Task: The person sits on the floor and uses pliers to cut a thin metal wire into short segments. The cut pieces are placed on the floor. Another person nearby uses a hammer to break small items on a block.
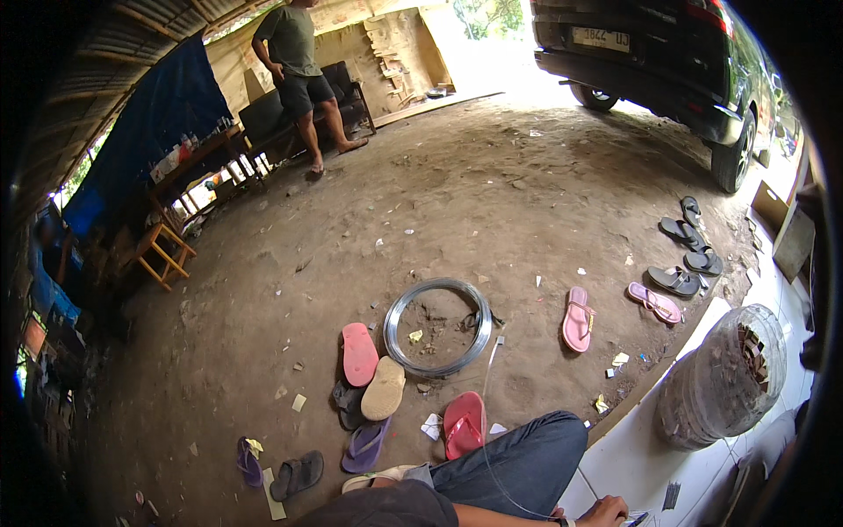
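My left hand [604,511] is at the lower edge, over the white tiles, its forearm coming in from the left with a band on the wrist. Its fingers are curled down by a small dark, shiny object [635,519], mostly cut off by the frame edge. A thin clear strand [485,430] runs from the ground by the coil of wire [392,338] down past my jeans knee [562,435] toward my wrist. A small patch of skin shows beside the wrist; whose or which part is unclear. My right hand cannot be made out.
Loose sandals, including a red one [464,426], a tan one [384,389] and a pink one [577,321], lie on the dirt. A clear plastic container [724,378] stands on the tiles. Farther off are a dark car [632,70], a standing person [294,53] and a wooden stool [162,250].
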Motion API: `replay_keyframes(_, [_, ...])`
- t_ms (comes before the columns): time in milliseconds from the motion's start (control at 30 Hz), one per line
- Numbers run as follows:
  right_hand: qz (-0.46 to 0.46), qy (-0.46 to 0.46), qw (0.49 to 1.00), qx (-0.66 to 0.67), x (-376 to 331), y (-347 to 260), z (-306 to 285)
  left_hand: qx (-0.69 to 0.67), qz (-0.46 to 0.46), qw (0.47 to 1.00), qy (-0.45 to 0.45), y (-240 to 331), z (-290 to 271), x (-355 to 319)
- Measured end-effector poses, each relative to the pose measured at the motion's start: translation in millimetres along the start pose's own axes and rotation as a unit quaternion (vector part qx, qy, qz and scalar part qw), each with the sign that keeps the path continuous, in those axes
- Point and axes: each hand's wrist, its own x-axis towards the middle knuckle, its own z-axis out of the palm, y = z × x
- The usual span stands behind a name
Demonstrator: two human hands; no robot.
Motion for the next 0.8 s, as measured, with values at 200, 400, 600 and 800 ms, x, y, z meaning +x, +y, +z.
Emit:
replay_keyframes(200, [0.01,-0.095,0.974,0.205,11,-6,-5,-0.08,0.032,0.992,0.09,30,-29,-14])
replay_keyframes(400, [-0.022,-0.051,0.984,0.17,-54,-48,-10,-0.091,0.006,0.995,0.045,45,-60,-15])
replay_keyframes(600, [-0.07,-0.013,0.993,0.097,-85,-89,5,-0.089,-0.02,0.996,0.024,63,-71,-15])
replay_keyframes(800, [-0.017,0.049,0.991,0.123,-69,-101,0,-0.056,-0.021,0.997,-0.04,83,-75,-20])
